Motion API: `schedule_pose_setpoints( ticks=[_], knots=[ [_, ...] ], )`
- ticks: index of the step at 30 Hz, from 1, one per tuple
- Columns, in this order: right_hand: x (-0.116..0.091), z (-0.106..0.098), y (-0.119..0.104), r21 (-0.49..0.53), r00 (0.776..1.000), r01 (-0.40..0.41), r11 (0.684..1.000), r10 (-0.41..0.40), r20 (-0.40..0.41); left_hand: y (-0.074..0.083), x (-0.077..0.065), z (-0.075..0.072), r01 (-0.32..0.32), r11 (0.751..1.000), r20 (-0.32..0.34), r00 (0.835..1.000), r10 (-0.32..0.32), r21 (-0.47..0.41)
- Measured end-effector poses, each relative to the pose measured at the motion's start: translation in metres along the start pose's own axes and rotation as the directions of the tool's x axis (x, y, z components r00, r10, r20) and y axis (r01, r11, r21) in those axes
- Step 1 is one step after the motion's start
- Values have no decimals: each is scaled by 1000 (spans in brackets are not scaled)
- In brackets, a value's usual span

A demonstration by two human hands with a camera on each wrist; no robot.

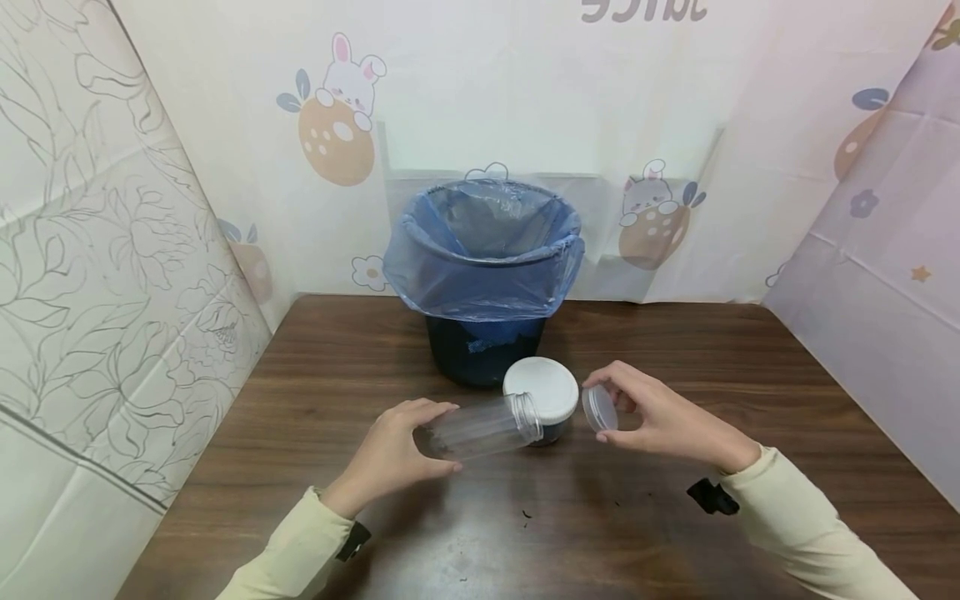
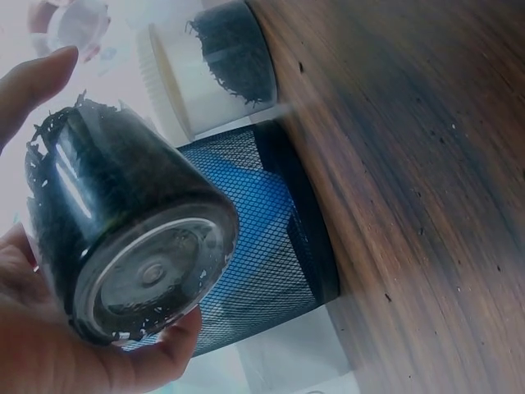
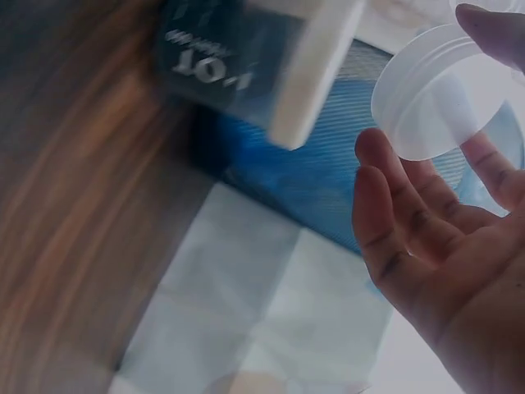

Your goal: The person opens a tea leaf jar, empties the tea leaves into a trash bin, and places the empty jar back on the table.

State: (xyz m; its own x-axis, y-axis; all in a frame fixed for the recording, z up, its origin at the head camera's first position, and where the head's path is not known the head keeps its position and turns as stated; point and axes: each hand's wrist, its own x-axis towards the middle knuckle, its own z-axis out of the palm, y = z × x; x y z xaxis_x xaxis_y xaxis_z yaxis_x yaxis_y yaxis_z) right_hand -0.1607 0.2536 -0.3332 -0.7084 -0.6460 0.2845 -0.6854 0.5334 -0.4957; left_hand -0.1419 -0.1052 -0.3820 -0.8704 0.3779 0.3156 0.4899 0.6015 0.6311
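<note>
Jar [image 1: 483,428] in wide-spread left fingers [image 1: 431,411], lid [image 1: 600,408] pinched by right fingers [image 1: 613,377]

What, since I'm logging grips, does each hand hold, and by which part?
Left hand: the clear jar, near its base. Right hand: the clear lid, by its rim.

White-lidded jar [image 3: 267,49], R wrist view, bears 2 lines of pale lettering [image 3: 207,68], the lg. 1 w/ an "O" but its other letters too blurred to be sure of, the sm. 1 illegible, & the rabbit-print backdrop [image 1: 510,92] has 1 gray word [image 1: 643,10], cut off up top, unreadable.
</note>
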Motion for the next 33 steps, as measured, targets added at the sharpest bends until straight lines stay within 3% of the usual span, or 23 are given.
schedule_pose_setpoints(
  ticks=[5,16,23,33],
  knots=[
    [-15,-2,16,-69,1000,-19,997,18,-9,-1,-2,-2,15,1000,-1,1000,-15,-11],
    [-37,-12,46,-91,979,-189,978,195,62,-5,-6,-5,-9,1000,-15,1000,9,8],
    [-40,-12,71,-174,956,-252,952,273,107,-6,-7,-6,-5,1000,-5,1000,5,21],
    [-39,-3,102,-175,937,-290,941,316,148,-8,-9,-6,-7,1000,-11,1000,7,23]
  ],
)
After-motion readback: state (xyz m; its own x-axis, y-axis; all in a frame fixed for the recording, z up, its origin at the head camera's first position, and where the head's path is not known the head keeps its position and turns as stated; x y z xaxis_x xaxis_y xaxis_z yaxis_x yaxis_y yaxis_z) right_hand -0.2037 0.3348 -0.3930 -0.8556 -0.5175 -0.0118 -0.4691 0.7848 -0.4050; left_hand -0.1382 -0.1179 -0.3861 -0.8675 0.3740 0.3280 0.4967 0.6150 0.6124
